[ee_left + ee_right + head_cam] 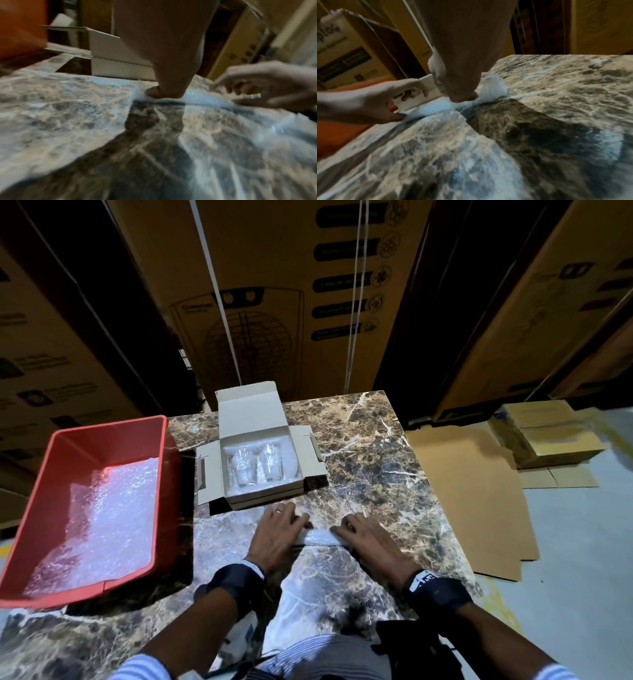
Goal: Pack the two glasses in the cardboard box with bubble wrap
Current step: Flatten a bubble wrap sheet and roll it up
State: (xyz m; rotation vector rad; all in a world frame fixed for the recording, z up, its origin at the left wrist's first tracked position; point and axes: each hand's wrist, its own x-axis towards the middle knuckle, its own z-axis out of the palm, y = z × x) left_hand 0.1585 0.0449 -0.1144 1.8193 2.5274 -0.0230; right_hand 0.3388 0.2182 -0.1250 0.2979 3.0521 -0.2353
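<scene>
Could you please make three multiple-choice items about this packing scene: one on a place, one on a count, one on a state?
1. Where are the glasses?
A. in the red tub
B. in the cardboard box
C. on the floor

2. How many glasses are in the box?
A. one
B. two
C. four

3. How is the cardboard box?
A. open
B. taped shut
C. upside down

Answers:
1 B, they lie inside the box on bubble wrap.
2 B, two lie side by side.
3 A, its lid and side flaps stand open while the left hand and right hand work a sheet of bubble wrap on the table.
</scene>
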